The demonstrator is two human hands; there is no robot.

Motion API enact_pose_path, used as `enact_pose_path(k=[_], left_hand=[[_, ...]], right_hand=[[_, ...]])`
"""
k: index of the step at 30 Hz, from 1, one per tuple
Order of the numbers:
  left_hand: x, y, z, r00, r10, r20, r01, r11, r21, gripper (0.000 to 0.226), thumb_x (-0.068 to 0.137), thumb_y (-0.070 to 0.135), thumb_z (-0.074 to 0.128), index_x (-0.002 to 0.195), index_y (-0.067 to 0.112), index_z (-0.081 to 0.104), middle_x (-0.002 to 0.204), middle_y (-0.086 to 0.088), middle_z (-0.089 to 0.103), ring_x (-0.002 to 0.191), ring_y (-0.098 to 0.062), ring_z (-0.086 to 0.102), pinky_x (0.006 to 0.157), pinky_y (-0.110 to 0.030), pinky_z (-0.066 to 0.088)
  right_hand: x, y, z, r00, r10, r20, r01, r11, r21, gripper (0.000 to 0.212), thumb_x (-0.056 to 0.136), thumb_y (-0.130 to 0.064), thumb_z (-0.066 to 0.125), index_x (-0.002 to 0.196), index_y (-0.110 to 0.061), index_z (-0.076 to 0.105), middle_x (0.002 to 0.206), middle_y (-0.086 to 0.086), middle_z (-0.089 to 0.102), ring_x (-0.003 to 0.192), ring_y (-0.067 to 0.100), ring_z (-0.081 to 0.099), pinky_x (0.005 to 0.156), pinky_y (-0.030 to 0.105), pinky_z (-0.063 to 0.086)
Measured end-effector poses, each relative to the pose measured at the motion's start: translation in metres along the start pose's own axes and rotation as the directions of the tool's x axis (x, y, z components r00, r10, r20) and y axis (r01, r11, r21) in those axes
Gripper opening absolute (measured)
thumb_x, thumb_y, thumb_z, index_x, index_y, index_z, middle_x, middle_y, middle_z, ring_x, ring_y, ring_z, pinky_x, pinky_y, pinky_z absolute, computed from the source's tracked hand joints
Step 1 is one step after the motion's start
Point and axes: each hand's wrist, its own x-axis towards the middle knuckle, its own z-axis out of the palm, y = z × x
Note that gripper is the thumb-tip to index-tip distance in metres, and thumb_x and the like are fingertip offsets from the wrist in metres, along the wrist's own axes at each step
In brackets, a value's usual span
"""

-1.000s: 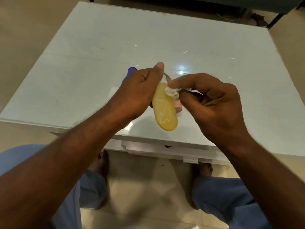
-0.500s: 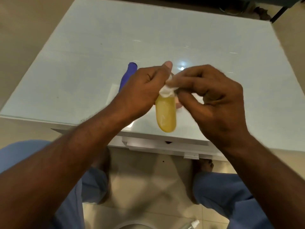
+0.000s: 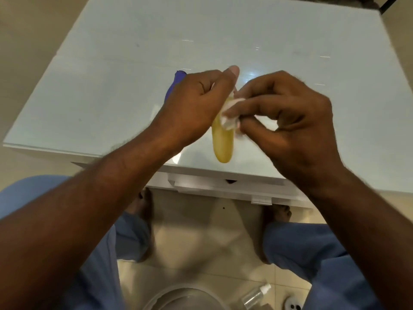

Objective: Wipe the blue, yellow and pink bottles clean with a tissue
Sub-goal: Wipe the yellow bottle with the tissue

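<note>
My left hand [image 3: 196, 106] grips the upper part of a yellow bottle [image 3: 222, 144], holding it above the near edge of the white glass table [image 3: 111, 63] with its rounded end pointing toward me. My right hand [image 3: 288, 117] pinches a crumpled white tissue [image 3: 230, 119] against the bottle's side, just right of my left hand. A blue bottle [image 3: 173, 86] lies on the table behind my left hand, mostly hidden by it. The pink bottle is hidden behind my hands.
On the floor near my feet are a clear spray bottle [image 3: 256, 296], the rim of a clear round container [image 3: 178, 294] and a small white cap [image 3: 292, 306]. A drawer front [image 3: 223, 186] sits under the table's near edge.
The tissue has slid down the yellow bottle from its neck toward the middle. My view has tilted down, showing the items on the floor.
</note>
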Motion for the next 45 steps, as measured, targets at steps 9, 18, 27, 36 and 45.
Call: enact_pose_path(k=[9,18,27,36,45], left_hand=[[0.007,0.001,-0.004,0.964,-0.207,-0.166,0.198,0.978,-0.069,0.051,0.107,0.052,0.036,0.081,0.025,0.071,0.076,0.005,0.07,0.067,-0.006,0.065,0.069,-0.026,0.056],[-0.005,-0.003,0.011,1.0,-0.002,0.009,0.003,0.998,-0.057,0.048,0.11,0.037,0.041,0.068,0.016,0.053,0.052,0.012,0.056,0.051,-0.001,0.06,0.055,-0.014,0.046],[0.01,-0.004,-0.009,0.962,-0.117,-0.248,0.094,0.99,-0.103,0.05,0.11,0.048,0.026,0.091,0.03,0.069,0.076,0.009,0.067,0.066,0.003,0.065,0.063,-0.016,0.054],[0.0,-0.003,0.012,0.962,0.14,-0.235,-0.166,0.981,-0.096,0.053,0.111,0.035,0.028,0.105,0.002,0.07,0.095,-0.019,0.071,0.085,-0.027,0.068,0.067,-0.039,0.057],[-0.001,0.002,0.006,0.962,0.033,-0.269,-0.08,0.983,-0.167,0.051,0.112,0.037,0.024,0.094,0.023,0.069,0.086,0.009,0.072,0.08,-0.007,0.07,0.066,-0.026,0.056]], right_hand=[[-0.001,-0.008,0.001,0.992,-0.073,0.103,0.069,0.997,0.043,0.014,0.085,0.002,0.082,0.09,-0.011,0.087,0.094,0.007,0.07,0.09,0.025,0.072,0.077,0.039,0.059],[0.003,-0.002,0.002,0.993,0.091,-0.081,-0.089,0.995,0.035,0.02,0.091,0.002,0.073,0.098,-0.013,0.084,0.101,0.01,0.071,0.097,0.009,0.069,0.079,0.015,0.055],[0.001,-0.005,0.001,0.998,0.056,0.035,-0.057,0.998,0.035,0.016,0.085,0.0,0.075,0.082,-0.012,0.085,0.092,0.006,0.072,0.083,0.011,0.069,0.071,0.015,0.05],[0.007,0.001,-0.001,0.973,0.169,-0.156,-0.132,0.966,0.223,0.031,0.096,0.009,0.061,0.111,-0.013,0.078,0.111,0.015,0.075,0.105,0.027,0.074,0.086,0.036,0.065],[0.009,-0.003,-0.002,0.962,0.221,-0.162,-0.136,0.898,0.418,0.02,0.105,-0.016,0.057,0.103,-0.013,0.077,0.099,0.012,0.078,0.08,0.031,0.076,0.073,0.039,0.061]])
